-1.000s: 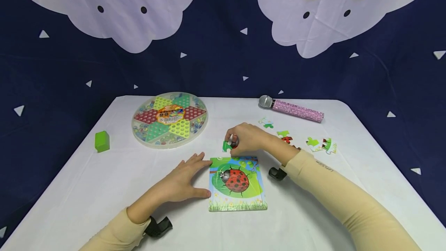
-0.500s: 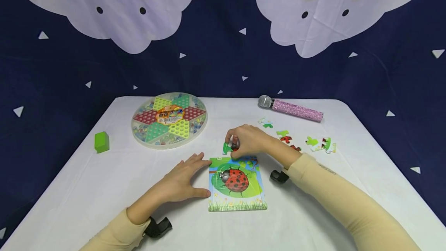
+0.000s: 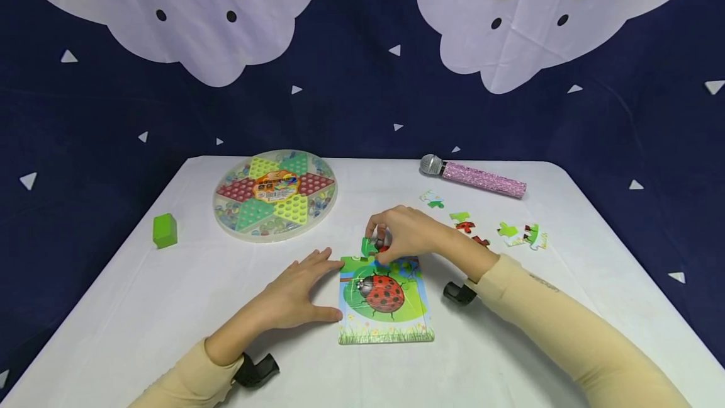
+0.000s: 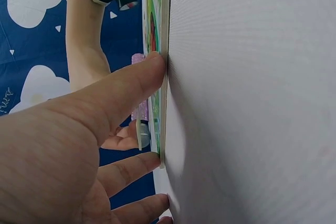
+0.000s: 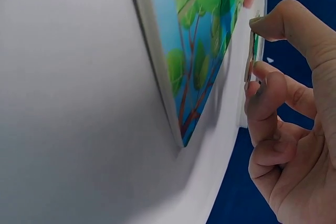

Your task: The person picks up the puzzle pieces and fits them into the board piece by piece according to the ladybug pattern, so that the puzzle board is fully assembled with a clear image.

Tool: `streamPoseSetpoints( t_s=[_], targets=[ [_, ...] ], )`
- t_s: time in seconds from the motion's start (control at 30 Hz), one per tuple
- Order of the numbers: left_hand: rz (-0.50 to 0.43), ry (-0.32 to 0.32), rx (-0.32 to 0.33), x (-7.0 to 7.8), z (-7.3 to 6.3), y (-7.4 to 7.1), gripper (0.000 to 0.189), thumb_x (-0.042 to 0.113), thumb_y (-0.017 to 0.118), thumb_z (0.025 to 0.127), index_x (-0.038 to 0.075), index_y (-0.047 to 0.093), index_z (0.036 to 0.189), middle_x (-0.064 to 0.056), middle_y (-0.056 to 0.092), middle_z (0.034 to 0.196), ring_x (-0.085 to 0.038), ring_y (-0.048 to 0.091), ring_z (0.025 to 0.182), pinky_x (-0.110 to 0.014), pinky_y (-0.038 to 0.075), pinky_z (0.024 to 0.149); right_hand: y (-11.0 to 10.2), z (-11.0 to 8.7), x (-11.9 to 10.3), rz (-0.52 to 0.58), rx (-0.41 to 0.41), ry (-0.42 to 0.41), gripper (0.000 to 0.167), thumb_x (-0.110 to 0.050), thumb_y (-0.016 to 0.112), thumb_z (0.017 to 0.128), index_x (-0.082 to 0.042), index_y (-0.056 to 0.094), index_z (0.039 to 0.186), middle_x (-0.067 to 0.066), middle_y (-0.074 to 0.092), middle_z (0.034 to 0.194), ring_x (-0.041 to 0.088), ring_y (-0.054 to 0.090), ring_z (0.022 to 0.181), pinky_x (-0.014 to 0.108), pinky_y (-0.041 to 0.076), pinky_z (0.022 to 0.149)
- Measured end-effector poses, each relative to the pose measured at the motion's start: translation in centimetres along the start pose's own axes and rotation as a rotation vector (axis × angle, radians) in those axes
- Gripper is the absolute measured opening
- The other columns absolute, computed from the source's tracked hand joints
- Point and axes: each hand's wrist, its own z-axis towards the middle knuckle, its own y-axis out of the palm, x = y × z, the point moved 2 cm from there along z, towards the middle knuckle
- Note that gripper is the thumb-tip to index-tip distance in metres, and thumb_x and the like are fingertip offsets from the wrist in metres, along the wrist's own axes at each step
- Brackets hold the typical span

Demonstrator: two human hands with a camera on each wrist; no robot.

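Observation:
A ladybug puzzle board point(image 3: 387, 327) lies flat on the table in front of the person. My left hand point(image 3: 300, 294) rests beside it with fingers spread; in the left wrist view the thumb point(image 4: 152, 66) and a fingertip touch its edge. Over the board's far edge, my right hand point(image 3: 410, 232) pinches a green, red and dark puzzle piece point(image 3: 368, 246) between thumb and fingers. The right wrist view shows this piece point(image 5: 254, 51) nearly edge-on, apart from the board. Fingers cover part of its face.
Several loose puzzle pieces point(image 3: 506, 230) lie right of the board, partly behind the right arm. A pink glitter microphone point(image 3: 481, 179) is at the back right. A round Chinese checkers set point(image 3: 275, 196) and a green block point(image 3: 165, 230) sit on the left.
My right hand has drawn slightly nearer with the puzzle piece, which now overlaps the board's far edge in the head view. My left hand has stayed in place.

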Motion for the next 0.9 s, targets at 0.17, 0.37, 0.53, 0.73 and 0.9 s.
streamPoseSetpoints(
  t_s=[0.17,0.37,0.53,0.73,0.9],
  targets=[
    [0.005,0.006,0.002,0.0,0.0,0.0,0.090,0.045,0.092,0.083,0.012,0.054,0.158,-0.018,0.034,0.175,-0.043,0.026,0.165,-0.073,0.019,0.130,0.0,-0.5,-0.6,0.004,-0.003,-0.007,0.037,-0.032,0.089,0.080,-0.026,0.076,0.114,-0.011,0.073,0.093,0.006,0.055,0.064,0.025,0.049,0.064],
    [0.010,0.004,-0.003,0.0,0.0,-0.1,0.090,0.045,0.092,0.083,0.012,0.053,0.158,-0.018,0.034,0.175,-0.043,0.025,0.165,-0.073,0.019,0.130,0.3,-1.1,-1.4,-0.001,-0.013,-0.017,0.036,-0.033,0.088,0.079,-0.028,0.076,0.113,-0.015,0.073,0.092,0.006,0.053,0.066,0.024,0.045,0.063],
    [0.010,0.002,-0.003,0.0,-0.1,-0.1,0.090,0.046,0.091,0.084,0.012,0.053,0.158,-0.019,0.033,0.175,-0.044,0.025,0.165,-0.074,0.019,0.130,0.6,-1.6,-2.3,-0.006,-0.022,-0.041,0.037,-0.033,0.088,0.079,-0.028,0.075,0.113,-0.016,0.072,0.091,0.006,0.057,0.076,0.025,0.048,0.069],
    [0.006,0.003,-0.002,-0.1,-0.1,-0.1,0.091,0.046,0.091,0.084,0.011,0.053,0.158,-0.019,0.034,0.175,-0.045,0.025,0.165,-0.075,0.019,0.129,1.3,-2.1,-3.6,-0.002,-0.040,-0.061,0.037,-0.034,0.087,0.079,-0.028,0.075,0.113,-0.015,0.072,0.091,0.005,0.061,0.080,0.026,0.053,0.071],
    [0.001,0.004,-0.006,0.0,-0.2,-0.1,0.092,0.046,0.091,0.084,0.010,0.052,0.159,-0.018,0.033,0.175,-0.044,0.025,0.165,-0.075,0.019,0.129,1.9,-2.5,-4.3,0.000,-0.043,-0.079,0.035,-0.034,0.087,0.079,-0.027,0.075,0.111,-0.015,0.073,0.089,0.004,0.063,0.082,0.025,0.055,0.072]
  ],
)
